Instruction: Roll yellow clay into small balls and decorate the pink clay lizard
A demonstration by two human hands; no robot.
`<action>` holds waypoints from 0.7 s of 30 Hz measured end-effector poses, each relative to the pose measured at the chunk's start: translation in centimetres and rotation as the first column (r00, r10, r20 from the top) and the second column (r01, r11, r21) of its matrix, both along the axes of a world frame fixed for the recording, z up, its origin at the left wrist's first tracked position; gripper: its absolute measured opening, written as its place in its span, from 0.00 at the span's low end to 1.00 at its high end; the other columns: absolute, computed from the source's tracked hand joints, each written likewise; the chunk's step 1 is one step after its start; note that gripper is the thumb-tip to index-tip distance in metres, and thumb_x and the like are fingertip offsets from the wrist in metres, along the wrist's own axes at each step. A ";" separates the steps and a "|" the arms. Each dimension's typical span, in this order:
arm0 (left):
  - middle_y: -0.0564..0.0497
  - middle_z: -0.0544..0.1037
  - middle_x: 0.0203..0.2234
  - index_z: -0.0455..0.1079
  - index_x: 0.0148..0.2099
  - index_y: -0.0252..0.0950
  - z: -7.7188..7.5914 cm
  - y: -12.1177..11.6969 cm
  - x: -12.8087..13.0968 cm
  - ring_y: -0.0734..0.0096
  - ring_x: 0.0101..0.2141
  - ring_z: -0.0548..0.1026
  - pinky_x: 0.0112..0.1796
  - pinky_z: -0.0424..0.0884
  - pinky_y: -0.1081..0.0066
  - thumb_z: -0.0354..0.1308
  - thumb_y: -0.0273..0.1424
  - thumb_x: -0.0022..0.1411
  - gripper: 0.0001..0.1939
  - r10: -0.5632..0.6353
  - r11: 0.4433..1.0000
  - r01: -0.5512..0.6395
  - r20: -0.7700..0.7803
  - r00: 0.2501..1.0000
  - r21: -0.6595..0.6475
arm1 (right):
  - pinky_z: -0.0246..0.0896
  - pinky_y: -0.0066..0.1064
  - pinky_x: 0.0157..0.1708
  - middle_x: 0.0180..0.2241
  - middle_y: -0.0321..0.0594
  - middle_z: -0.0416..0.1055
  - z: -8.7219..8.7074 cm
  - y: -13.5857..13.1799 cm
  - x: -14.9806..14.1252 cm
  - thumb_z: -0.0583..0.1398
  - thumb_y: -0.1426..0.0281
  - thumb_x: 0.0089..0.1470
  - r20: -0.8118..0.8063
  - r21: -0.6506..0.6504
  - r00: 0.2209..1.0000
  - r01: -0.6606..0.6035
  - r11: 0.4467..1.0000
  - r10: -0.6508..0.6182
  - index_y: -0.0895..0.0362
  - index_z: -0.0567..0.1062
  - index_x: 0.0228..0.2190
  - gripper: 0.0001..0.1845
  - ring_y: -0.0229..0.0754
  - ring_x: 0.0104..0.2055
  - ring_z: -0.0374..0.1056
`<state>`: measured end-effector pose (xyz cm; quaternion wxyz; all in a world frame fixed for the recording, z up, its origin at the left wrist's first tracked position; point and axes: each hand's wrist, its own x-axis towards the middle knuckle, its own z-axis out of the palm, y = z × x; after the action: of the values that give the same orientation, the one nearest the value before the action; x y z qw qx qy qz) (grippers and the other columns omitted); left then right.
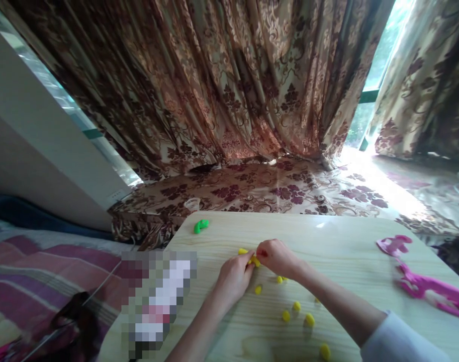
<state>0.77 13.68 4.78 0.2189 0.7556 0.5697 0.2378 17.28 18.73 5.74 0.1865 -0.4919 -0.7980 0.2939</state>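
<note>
Over the middle of the table, my left hand is closed on a piece of yellow modelling clay between thumb and fingers. My right hand meets it from the other side, its fingers pinched together at the same clay; its fingertips are partly hidden. Another yellow clay bit shows just beyond the left fingers. Small yellow clay lumps lie scattered nearer to me, among them one lump below the hands, a lump further right and a bigger lump at the bottom.
The pale wooden table carries a green clay piece at its far left and a long pink clay shape at its right. A blurred-out object lies along the left edge. A small clear cup stands behind, before patterned curtains.
</note>
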 end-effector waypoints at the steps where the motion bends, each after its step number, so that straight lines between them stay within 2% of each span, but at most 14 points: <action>1: 0.46 0.78 0.40 0.67 0.54 0.40 0.0 0.1 -0.1 0.62 0.39 0.75 0.39 0.65 0.70 0.49 0.29 0.60 0.19 -0.009 1.000 0.009 0.000 1.000 -0.001 | 0.51 0.26 0.27 0.23 0.38 0.72 -0.3 0.2 0.0 0.55 0.75 0.44 -0.042 -0.032 0.999 0.019 0.999 -0.020 0.58 0.76 0.23 0.09 0.37 0.26 0.64; 5: 0.47 0.78 0.40 0.68 0.52 0.41 0.0 0.5 -0.5 0.62 0.39 0.75 0.39 0.66 0.70 0.49 0.29 0.60 0.18 -0.039 0.999 0.039 0.021 0.999 -0.002 | 0.52 0.25 0.22 0.19 0.36 0.70 -0.9 0.8 0.0 0.55 0.70 0.46 -0.237 -0.213 0.966 0.047 0.976 -0.098 0.60 0.76 0.23 0.10 0.35 0.21 0.62; 9: 0.46 0.78 0.41 0.69 0.51 0.41 -0.2 0.6 -0.8 0.62 0.40 0.75 0.40 0.66 0.69 0.50 0.29 0.59 0.18 -0.044 0.999 0.045 0.074 0.996 -0.012 | 0.57 0.25 0.25 0.20 0.36 0.70 -0.5 0.7 0.4 0.58 0.64 0.47 -0.425 -0.349 0.886 0.031 0.937 -0.187 0.60 0.76 0.25 0.12 0.34 0.22 0.62; 13: 0.47 0.78 0.41 0.70 0.50 0.42 -0.3 0.6 -1.0 0.62 0.40 0.75 0.42 0.66 0.69 0.51 0.29 0.58 0.18 -0.036 0.998 0.042 0.151 0.988 -0.038 | 0.61 0.28 0.31 0.24 0.38 0.71 1.0 0.5 1.2 0.60 0.58 0.46 -0.562 -0.434 0.785 -0.014 0.901 -0.259 0.60 0.75 0.27 0.16 0.34 0.26 0.64; 17: 0.47 0.78 0.41 0.71 0.48 0.41 -0.1 0.4 -1.2 0.62 0.41 0.74 0.43 0.65 0.69 0.52 0.29 0.57 0.17 -0.010 0.998 0.025 0.244 0.970 -0.057 | 0.62 0.29 0.37 0.31 0.39 0.72 3.1 0.5 2.1 0.61 0.57 0.47 -0.656 -0.456 0.697 -0.060 0.888 -0.289 0.58 0.74 0.31 0.16 0.33 0.30 0.65; 21: 0.48 0.78 0.34 0.69 0.49 0.41 0.5 -0.2 -1.3 0.63 0.36 0.74 0.41 0.65 0.68 0.53 0.29 0.56 0.18 0.081 0.996 -0.056 0.374 0.924 -0.076 | 0.62 0.29 0.35 0.31 0.40 0.72 4.8 -0.4 2.2 0.63 0.60 0.45 -0.683 -0.455 0.674 -0.089 0.886 -0.283 0.59 0.75 0.30 0.15 0.34 0.29 0.65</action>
<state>-0.56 13.45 5.25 0.3399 0.6683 0.5504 0.3675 19.52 18.34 10.51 0.3861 -0.4046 -0.5361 0.6323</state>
